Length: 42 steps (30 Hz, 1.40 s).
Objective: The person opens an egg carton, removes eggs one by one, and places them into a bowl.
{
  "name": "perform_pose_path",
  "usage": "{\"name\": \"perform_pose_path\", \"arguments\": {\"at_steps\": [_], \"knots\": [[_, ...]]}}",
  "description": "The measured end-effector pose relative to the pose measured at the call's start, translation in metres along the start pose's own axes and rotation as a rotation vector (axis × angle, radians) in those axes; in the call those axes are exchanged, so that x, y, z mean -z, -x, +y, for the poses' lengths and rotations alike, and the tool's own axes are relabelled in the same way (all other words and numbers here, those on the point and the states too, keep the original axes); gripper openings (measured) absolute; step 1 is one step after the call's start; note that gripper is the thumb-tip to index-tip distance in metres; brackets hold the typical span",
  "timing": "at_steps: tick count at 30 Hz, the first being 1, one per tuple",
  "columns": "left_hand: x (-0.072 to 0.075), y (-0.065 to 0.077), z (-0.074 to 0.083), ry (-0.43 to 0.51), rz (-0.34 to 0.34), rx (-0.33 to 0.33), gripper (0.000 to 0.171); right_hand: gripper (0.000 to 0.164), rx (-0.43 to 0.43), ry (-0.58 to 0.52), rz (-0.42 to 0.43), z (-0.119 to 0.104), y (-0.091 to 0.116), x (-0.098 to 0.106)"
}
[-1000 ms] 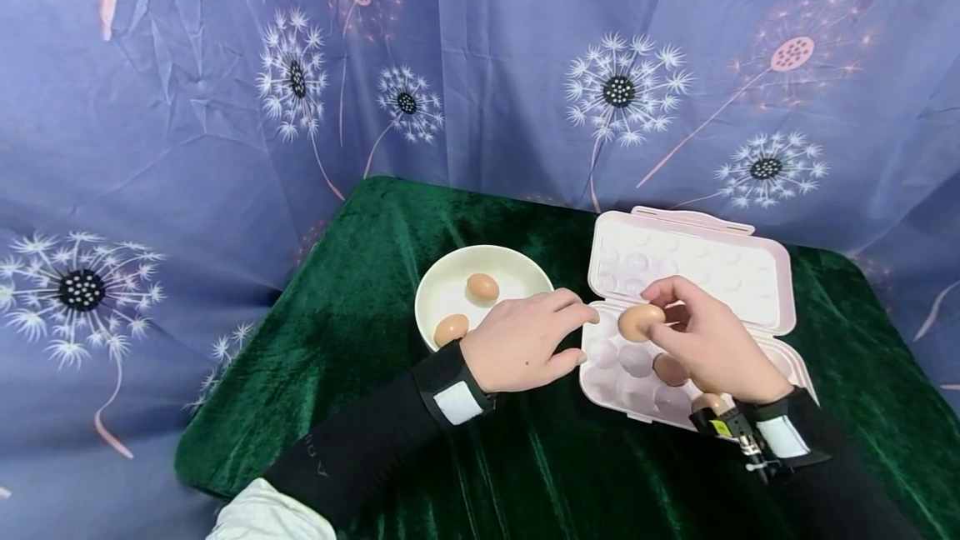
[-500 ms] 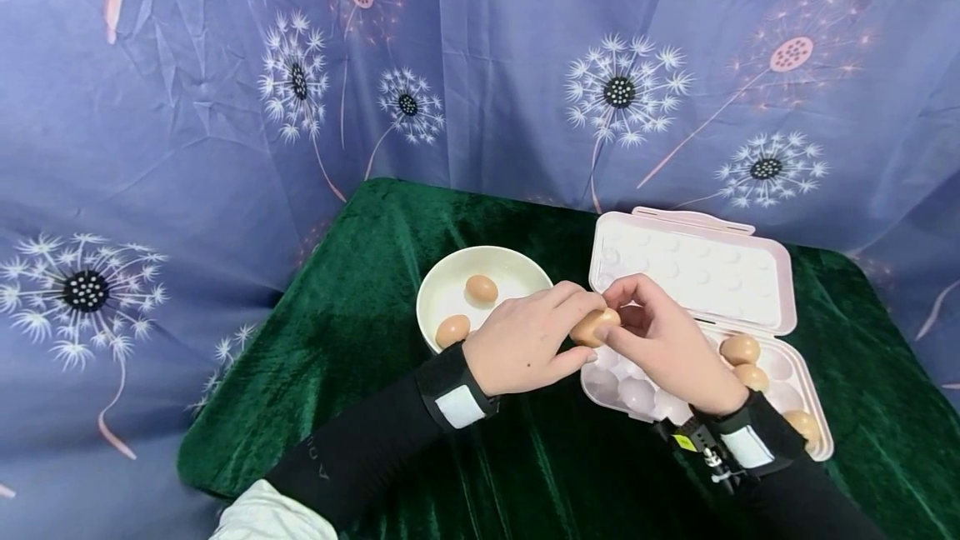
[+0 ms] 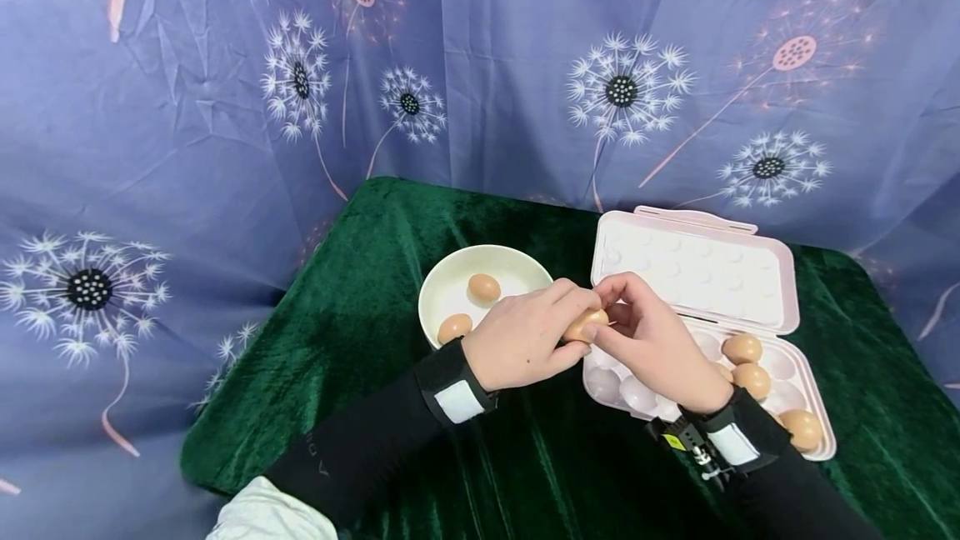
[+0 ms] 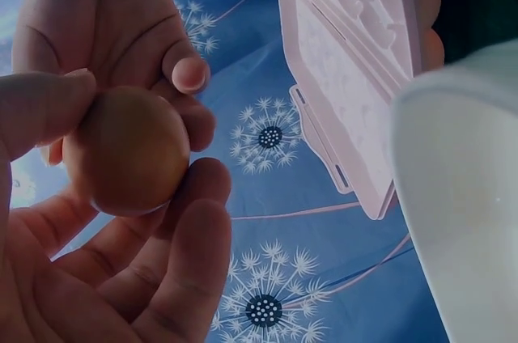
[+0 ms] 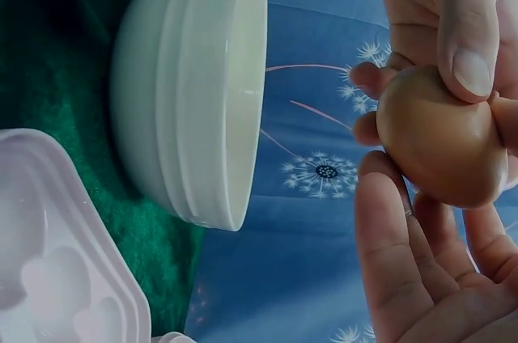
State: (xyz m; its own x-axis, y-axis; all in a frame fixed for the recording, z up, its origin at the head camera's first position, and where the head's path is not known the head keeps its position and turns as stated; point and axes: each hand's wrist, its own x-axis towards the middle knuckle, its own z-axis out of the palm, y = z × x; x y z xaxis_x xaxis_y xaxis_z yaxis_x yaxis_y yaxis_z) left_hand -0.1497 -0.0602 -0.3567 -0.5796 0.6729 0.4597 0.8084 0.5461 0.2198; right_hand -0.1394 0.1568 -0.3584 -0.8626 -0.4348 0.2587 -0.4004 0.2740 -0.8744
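A brown egg (image 3: 583, 327) is grasped by the left hand (image 3: 521, 340) and the right hand (image 3: 663, 352). Two eggs (image 3: 483, 287) are held in the bowl (image 3: 516, 272).

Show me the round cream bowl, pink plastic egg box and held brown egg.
Round cream bowl (image 5: 188, 92): right wrist view, outer wall.
Pink plastic egg box (image 3: 697, 272): head view, lid's inner face.
Held brown egg (image 4: 127, 153): left wrist view, shell's middle.

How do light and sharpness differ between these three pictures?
Head view: bright and fairly even, the egg carton lid so pale it looks slightly washed out; left wrist view: dimmer and bluish, with soft shading on the held egg and a soft-looking edge on the bowl; right wrist view: also bluish, with a faint gleam inside the bowl.
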Motion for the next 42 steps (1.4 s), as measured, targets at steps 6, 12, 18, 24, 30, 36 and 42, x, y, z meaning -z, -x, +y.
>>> {"name": "perform_pose_path", "arguments": {"at_steps": [6,12,18,24,30,36,42], "knots": [[0.005,-0.003,-0.005,-0.016,-0.019,-0.021,0.03,0.031,0.008,0.028,-0.014,0.003,-0.001,0.0],[0.012,-0.003,-0.015,-0.048,-0.102,0.024,0.036,0.031,0.045,0.1,-0.016,0.008,0.0,0.002],[0.015,-0.008,-0.039,-0.096,-0.231,0.121,0.029,0.032,0.022,0.166,0.027,0.015,0.004,0.009],[0.01,-0.015,-0.065,-0.124,-0.329,0.182,0.019,0.03,-0.002,0.195,0.037,0.019,0.007,0.011],[0.002,-0.021,-0.081,-0.179,-0.414,0.187,0.014,0.029,0.0,0.216,0.035,0.022,0.008,0.013],[-0.004,-0.03,-0.089,-0.183,-0.433,0.165,0.008,0.028,-0.003,0.227,0.034,0.024,0.01,0.015],[-0.014,-0.032,-0.092,-0.215,-0.489,0.176,0.015,0.029,0.003,0.224,0.037,0.027,0.012,0.017]]}}
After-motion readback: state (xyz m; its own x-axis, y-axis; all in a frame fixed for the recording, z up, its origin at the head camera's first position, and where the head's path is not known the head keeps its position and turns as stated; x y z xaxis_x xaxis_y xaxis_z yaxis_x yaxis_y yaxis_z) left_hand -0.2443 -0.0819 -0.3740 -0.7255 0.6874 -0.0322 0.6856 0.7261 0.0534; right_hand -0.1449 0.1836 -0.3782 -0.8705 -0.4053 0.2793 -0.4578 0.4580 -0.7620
